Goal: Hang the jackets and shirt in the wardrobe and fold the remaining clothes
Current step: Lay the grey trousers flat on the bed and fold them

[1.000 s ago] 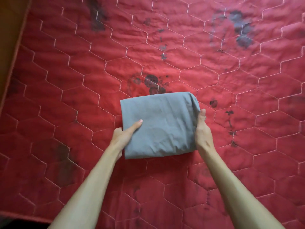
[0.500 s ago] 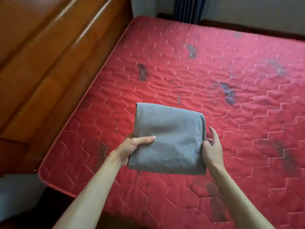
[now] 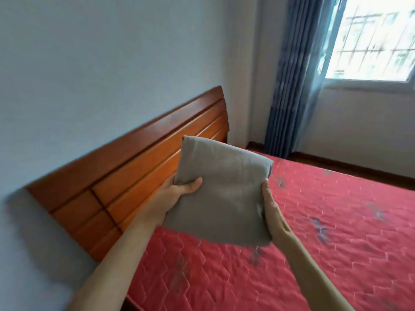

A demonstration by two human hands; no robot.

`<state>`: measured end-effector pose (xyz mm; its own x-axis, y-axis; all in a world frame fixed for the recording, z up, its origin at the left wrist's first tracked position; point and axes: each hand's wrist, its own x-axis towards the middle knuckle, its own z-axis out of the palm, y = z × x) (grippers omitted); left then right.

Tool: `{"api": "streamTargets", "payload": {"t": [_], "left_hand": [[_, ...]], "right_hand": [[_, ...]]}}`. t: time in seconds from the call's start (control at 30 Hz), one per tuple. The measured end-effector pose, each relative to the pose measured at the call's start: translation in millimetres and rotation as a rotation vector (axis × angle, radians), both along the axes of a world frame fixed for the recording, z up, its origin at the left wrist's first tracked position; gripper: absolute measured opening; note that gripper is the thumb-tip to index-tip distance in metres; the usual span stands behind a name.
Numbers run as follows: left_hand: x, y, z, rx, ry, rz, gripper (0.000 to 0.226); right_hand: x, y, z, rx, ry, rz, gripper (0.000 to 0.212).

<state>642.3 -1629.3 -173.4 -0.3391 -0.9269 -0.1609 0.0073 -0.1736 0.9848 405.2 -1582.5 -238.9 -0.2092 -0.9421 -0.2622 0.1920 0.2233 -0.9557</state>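
**Folded grey garment lifted clear of the bed**

We see the folded grey garment (image 3: 222, 198) at the centre of the frame, held in the air between both hands. It sits above the red quilted mattress (image 3: 336, 243) and in front of the wooden headboard (image 3: 139, 167). The left hand (image 3: 177, 194) has its grip closed on the garment's left edge, with the thumb lying across the top face. The right hand (image 3: 272, 212) clasps the right edge, and its fingers are hidden behind the cloth.

A second ago the same bundle hung low over the mattress and the view pointed straight down. Now the bundle has been raised and the view has swung up. That brings the wall into the upper left of the frame, and the blue curtain (image 3: 292, 86) and the window (image 3: 377, 41) into the upper right. Both hands keep the sides they held before.

We judge that folding of this piece is finished and that it is being carried to where it will be set down. No wardrobe or pile of clothes shows in the frame, so we cannot tell how much of the task remains.
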Motion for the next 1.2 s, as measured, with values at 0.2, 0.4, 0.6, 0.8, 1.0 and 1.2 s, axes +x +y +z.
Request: {"api": "streamTargets", "payload": {"t": [0.2,0.4,0.6,0.8,1.0,1.2], "left_hand": [[39.0,51.7,99.5,-0.086,0.015,0.150,0.052],[63.2,87.1,155.3,-0.117,-0.071,0.295,0.054],[56.0,108.0,176.4,-0.154,-0.031,0.437,0.033],[49.8,130.7,187.1,-0.144,-0.009,0.509,0.046],[95.0,179.8,207.0,-0.084,-0.151,0.602,0.042],[161.9,245.1,200.4,-0.078,-0.136,0.843,0.058]], "right_hand": [[28.6,18.4,106.1,0.028,-0.194,0.162,0.068],[50.8,30.4,165.7,-0.024,-0.235,0.269,0.054],[47.3,37.3,198.2,-0.065,-0.256,0.387,0.046],[35.7,30.6,215.0,-0.103,-0.266,0.461,0.040],[93.2,38.2,213.8,-0.086,-0.288,0.653,0.040],[182.5,62.8,227.2,-0.105,-0.263,0.902,0.032]]}}
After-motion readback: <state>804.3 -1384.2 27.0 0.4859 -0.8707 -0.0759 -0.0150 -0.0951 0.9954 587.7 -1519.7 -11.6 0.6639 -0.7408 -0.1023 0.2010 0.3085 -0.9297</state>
